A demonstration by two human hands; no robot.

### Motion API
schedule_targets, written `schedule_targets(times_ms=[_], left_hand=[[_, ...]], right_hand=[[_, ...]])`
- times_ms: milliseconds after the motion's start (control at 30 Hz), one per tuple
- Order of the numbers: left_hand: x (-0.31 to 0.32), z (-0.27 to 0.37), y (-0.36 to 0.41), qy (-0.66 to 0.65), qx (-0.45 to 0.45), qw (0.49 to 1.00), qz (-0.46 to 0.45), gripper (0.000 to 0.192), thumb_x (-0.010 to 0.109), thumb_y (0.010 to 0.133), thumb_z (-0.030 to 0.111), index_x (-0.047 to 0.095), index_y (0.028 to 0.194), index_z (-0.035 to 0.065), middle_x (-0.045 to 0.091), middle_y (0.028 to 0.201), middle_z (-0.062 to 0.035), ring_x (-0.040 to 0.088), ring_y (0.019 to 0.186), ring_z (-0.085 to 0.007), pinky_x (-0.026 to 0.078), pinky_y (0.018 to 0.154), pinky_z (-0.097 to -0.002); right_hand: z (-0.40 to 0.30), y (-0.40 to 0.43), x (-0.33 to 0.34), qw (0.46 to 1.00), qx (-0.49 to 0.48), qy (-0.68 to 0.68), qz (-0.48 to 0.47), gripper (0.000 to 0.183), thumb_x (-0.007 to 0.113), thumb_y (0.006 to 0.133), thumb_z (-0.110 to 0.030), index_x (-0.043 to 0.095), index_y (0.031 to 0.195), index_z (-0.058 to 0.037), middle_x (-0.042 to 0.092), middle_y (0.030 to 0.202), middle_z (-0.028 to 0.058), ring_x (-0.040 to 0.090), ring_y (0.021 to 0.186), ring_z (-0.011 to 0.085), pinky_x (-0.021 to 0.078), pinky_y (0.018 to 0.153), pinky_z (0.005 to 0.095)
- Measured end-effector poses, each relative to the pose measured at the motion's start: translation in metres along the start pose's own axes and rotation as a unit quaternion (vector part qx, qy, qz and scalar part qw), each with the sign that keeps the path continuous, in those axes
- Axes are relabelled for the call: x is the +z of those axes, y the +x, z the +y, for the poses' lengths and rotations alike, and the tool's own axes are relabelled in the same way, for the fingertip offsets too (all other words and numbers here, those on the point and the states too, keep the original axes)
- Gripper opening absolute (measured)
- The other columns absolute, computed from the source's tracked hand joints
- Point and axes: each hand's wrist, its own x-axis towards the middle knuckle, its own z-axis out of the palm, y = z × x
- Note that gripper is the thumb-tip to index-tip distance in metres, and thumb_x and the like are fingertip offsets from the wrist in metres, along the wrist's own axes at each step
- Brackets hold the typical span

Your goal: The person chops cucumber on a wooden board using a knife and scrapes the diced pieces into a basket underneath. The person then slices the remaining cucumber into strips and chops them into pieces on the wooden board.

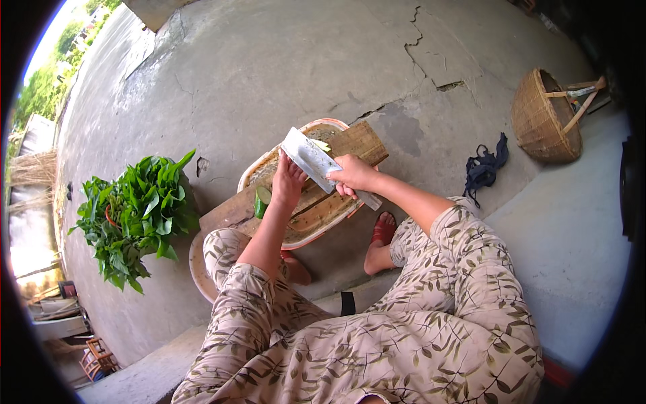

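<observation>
My right hand grips a cleaver near the joint of its blade and handle; the broad blade is turned flat towards me. Against the blade's far left part, my left hand touches with its fingers, partly hidden beneath it. Both hands are above a wooden board laid across an oval basin with an orange-edged rim. A cut piece of green cucumber rests on the board left of my left wrist. Pale green slices show just beyond the blade.
A big bunch of leafy greens is on the concrete floor at left. At right are a dark cloth with straps and a woven basket with a wooden handle. The rim of another basin shows beside my left knee.
</observation>
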Motion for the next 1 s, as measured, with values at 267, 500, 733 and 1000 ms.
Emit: schedule_targets(times_ms=[267, 500, 733, 1000], left_hand=[[0.031, 0.011, -0.013, -0.257, -0.074, 0.936, -0.230, 0.067, 0.042, 0.096, 0.059, 0.042, 0.139, 0.0075, 0.050, 0.139, -0.0134, 0.047, 0.127, -0.0335, 0.039, 0.106, -0.0506], [0.036, 0.011, -0.013, -0.312, -0.102, 0.900, -0.286, 0.051, 0.050, 0.096, 0.042, 0.044, 0.136, 0.0109, 0.049, 0.138, -0.0157, 0.047, 0.125, -0.0418, 0.039, 0.105, -0.0576], [0.007, 0.000, 0.009, -0.274, -0.133, 0.939, -0.157, 0.043, 0.057, 0.094, 0.026, 0.047, 0.127, -0.0001, 0.056, 0.129, -0.0122, 0.061, 0.106, -0.0276, 0.055, 0.081, -0.0353], [0.011, -0.001, 0.003, -0.103, -0.114, 0.986, -0.062, 0.043, 0.053, 0.093, 0.004, 0.042, 0.135, 0.0103, 0.059, 0.125, -0.0101, 0.064, 0.102, -0.0291, 0.057, 0.064, -0.0262]], right_hand=[[-0.006, -0.002, 0.005, 0.968, 0.073, 0.220, -0.095, 0.020, 0.059, 0.092, -0.019, 0.056, 0.095, 0.0002, 0.059, 0.063, 0.0061, 0.046, 0.040, 0.0067, 0.0425, 0.036, 0.0246], [-0.002, 0.002, 0.002, 0.948, 0.095, 0.282, -0.110, 0.018, 0.058, 0.093, -0.020, 0.056, 0.094, -0.0028, 0.057, 0.063, 0.0045, 0.044, 0.040, 0.0060, 0.0427, 0.037, 0.0252], [0.000, 0.006, -0.001, 0.953, 0.094, 0.276, -0.080, 0.017, 0.059, 0.093, -0.019, 0.055, 0.095, -0.0029, 0.057, 0.063, 0.0049, 0.044, 0.040, 0.0061, 0.0428, 0.036, 0.0255], [0.010, 0.012, -0.017, 0.968, 0.055, 0.245, 0.020, 0.018, 0.057, 0.092, -0.015, 0.058, 0.099, 0.0020, 0.059, 0.066, 0.0069, 0.046, 0.043, 0.0073, 0.0449, 0.037, 0.0264]])
